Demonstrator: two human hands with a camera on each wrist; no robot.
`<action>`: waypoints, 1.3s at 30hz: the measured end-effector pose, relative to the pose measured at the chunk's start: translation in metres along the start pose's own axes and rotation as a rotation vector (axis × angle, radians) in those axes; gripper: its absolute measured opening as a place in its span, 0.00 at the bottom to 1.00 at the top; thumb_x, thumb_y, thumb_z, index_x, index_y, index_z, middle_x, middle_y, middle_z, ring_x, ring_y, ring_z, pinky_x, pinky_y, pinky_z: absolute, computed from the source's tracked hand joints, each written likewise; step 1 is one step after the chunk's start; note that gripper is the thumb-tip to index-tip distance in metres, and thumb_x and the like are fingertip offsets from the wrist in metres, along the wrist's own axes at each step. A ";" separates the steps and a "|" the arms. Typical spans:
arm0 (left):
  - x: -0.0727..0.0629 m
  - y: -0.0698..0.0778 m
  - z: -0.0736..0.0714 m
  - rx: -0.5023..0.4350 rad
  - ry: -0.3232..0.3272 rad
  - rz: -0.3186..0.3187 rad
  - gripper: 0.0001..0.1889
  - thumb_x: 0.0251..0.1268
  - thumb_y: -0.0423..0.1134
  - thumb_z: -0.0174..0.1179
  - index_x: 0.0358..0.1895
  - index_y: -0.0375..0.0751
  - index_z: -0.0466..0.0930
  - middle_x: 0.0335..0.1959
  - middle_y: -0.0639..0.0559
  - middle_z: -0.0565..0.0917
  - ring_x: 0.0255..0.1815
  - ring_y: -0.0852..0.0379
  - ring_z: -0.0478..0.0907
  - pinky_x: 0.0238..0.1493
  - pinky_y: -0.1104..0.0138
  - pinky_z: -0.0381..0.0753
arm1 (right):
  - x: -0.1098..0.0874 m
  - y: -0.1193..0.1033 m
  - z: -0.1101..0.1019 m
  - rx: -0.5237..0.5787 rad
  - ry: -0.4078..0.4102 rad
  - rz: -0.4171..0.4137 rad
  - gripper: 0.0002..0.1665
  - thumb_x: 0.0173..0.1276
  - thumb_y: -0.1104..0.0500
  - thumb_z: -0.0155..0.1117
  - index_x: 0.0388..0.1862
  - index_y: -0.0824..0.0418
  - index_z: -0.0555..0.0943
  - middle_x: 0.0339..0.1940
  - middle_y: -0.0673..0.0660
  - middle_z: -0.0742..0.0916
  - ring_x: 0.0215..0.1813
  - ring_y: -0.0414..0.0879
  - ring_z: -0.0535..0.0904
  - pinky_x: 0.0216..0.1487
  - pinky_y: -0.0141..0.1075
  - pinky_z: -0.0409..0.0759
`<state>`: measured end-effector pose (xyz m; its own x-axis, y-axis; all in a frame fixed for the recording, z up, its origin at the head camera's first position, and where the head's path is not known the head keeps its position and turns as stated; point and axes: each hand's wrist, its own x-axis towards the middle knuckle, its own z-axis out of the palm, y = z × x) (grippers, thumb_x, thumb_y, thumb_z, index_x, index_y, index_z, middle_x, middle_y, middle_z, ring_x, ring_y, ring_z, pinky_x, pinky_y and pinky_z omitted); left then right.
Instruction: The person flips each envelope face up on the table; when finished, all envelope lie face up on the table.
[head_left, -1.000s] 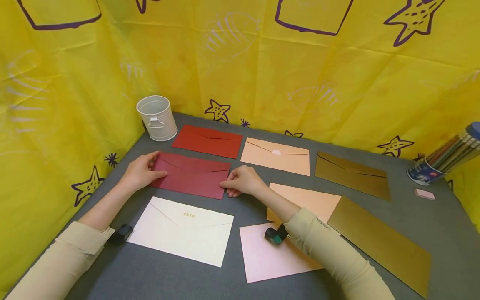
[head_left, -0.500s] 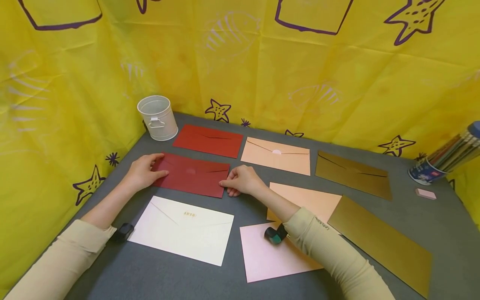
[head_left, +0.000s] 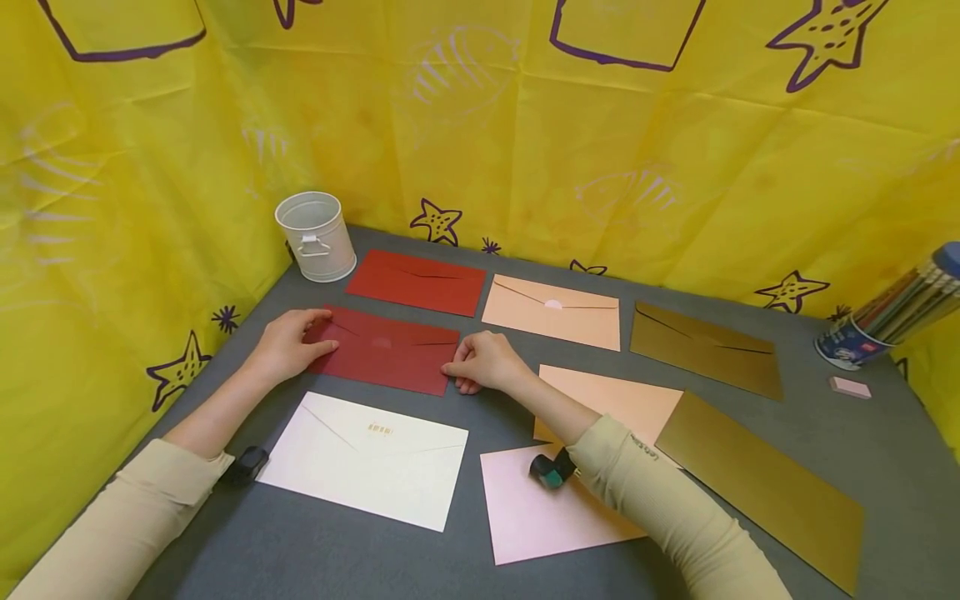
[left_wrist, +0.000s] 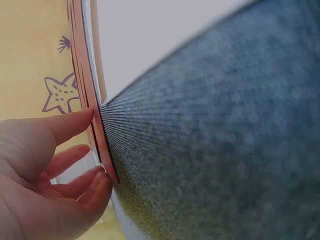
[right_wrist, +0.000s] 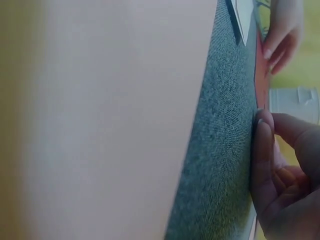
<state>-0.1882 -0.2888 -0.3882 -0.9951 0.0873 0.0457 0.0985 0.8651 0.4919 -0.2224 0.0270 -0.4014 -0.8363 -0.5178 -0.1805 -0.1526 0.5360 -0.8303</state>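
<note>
A dark red envelope (head_left: 386,350), flap side up, lies flat or nearly flat on the grey table, at left centre of the head view. My left hand (head_left: 283,345) rests on its left end, thumb on the face and forefinger at the far corner; in the left wrist view the left thumb (left_wrist: 75,122) and fingertips touch it well apart. At the opposite end my right hand (head_left: 486,360) pinches the edge between thumb and forefinger, other fingers curled under. A bright red envelope (head_left: 416,283) lies just behind, and a white envelope (head_left: 367,467) in front.
A small white bucket (head_left: 318,242) stands at the back left. Peach (head_left: 555,321) and gold envelopes (head_left: 705,350) lie along the back; a pale pink envelope (head_left: 517,517) lies under my right forearm. A pencil cup (head_left: 851,343) and eraser (head_left: 850,387) sit far right.
The dark red envelope's left end has shifted slightly toward me and its sheen has darkened, as its tilt changed. My left fingertips moved slightly with it; in the last half second almost nothing moves.
</note>
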 end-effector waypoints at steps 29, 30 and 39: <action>-0.047 0.095 0.036 0.041 -0.564 0.419 0.30 0.40 0.51 0.79 0.44 0.49 0.70 0.38 0.59 0.70 0.43 0.58 0.66 0.42 0.67 0.72 | -0.060 0.020 -0.024 -0.178 -0.105 -0.107 0.03 0.64 0.60 0.68 0.32 0.57 0.82 0.18 0.47 0.83 0.22 0.40 0.80 0.31 0.33 0.76; -0.047 0.095 0.036 0.037 -0.565 0.412 0.30 0.40 0.51 0.79 0.43 0.49 0.70 0.37 0.58 0.69 0.43 0.58 0.66 0.42 0.66 0.71 | -0.062 0.021 -0.025 -0.171 -0.109 -0.110 0.03 0.64 0.60 0.68 0.32 0.58 0.82 0.18 0.47 0.83 0.22 0.40 0.80 0.31 0.33 0.76; -0.045 0.104 0.033 0.022 -0.511 0.398 0.27 0.42 0.50 0.78 0.40 0.51 0.68 0.33 0.61 0.72 0.32 0.62 0.70 0.34 0.67 0.72 | -0.078 0.030 -0.034 -0.183 -0.111 -0.147 0.03 0.66 0.60 0.67 0.33 0.57 0.82 0.19 0.46 0.82 0.23 0.39 0.78 0.26 0.32 0.76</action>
<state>-0.1332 -0.1863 -0.3677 -0.7557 0.6231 -0.2015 0.4652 0.7274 0.5045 -0.1800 0.1059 -0.3939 -0.7370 -0.6632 -0.1300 -0.3691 0.5562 -0.7446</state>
